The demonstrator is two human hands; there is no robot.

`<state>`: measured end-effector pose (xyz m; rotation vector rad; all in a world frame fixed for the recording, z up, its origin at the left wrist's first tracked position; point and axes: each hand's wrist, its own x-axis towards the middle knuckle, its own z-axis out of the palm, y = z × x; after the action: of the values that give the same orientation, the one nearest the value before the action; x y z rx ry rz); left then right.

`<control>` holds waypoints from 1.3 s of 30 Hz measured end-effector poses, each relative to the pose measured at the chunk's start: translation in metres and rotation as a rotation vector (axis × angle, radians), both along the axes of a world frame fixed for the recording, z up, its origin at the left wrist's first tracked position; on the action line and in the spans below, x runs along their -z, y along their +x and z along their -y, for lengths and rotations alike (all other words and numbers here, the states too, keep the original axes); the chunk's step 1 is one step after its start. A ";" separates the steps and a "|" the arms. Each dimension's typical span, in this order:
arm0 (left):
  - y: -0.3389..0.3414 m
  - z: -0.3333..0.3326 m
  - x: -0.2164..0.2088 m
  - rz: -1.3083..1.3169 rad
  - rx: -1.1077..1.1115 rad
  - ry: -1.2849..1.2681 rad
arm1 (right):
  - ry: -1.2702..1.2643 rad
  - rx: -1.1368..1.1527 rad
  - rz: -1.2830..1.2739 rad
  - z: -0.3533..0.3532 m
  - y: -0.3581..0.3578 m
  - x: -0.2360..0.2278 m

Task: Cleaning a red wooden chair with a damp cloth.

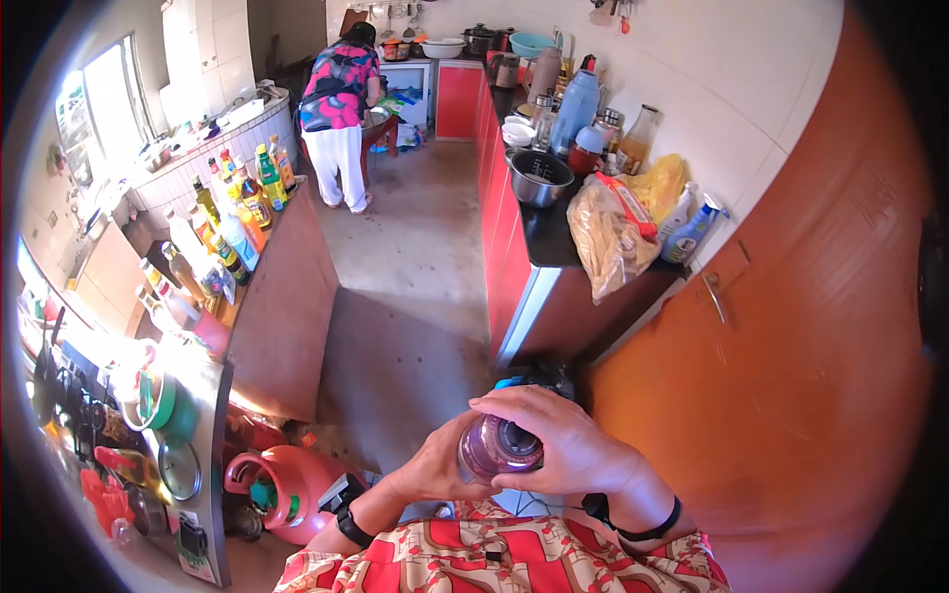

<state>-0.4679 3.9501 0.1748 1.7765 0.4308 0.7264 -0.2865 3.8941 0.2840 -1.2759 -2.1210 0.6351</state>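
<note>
Your fingers (509, 403) grip a purple jar (476, 452) between left hand (440, 461) and right hand (583, 445), apparently the holding step; turning its dark top (518, 439) would call for firm, opposed grips.

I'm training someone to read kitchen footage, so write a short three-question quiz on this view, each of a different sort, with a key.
1. Multiple choice: the left hand and right hand both hold
a) a blue spray bottle
b) a purple container with a dark top
c) a green basin
2. True or false: the steel pot stands on the black countertop.
3. Fill in the blank: the person in the background wears ____ trousers.

Key: 1. b; 2. true; 3. white.
</note>
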 end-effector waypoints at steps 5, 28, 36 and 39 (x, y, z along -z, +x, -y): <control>0.008 -0.066 -0.008 -0.025 0.056 -0.133 | -0.017 -0.126 -0.353 -0.064 0.045 0.006; 0.030 -0.526 0.021 -0.005 -0.432 0.190 | -0.998 0.451 -1.519 -0.420 0.102 0.179; 0.105 -0.720 0.011 -0.009 -0.315 0.189 | -0.858 0.441 -1.441 -0.537 0.130 0.159; 0.141 -0.784 0.014 -0.026 -0.284 0.179 | -0.816 0.472 -1.388 -0.585 0.157 0.171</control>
<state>-0.3272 4.7342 0.1610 1.9150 0.6628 0.9662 -0.1294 4.4787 0.1129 -1.0468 -0.3934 1.6041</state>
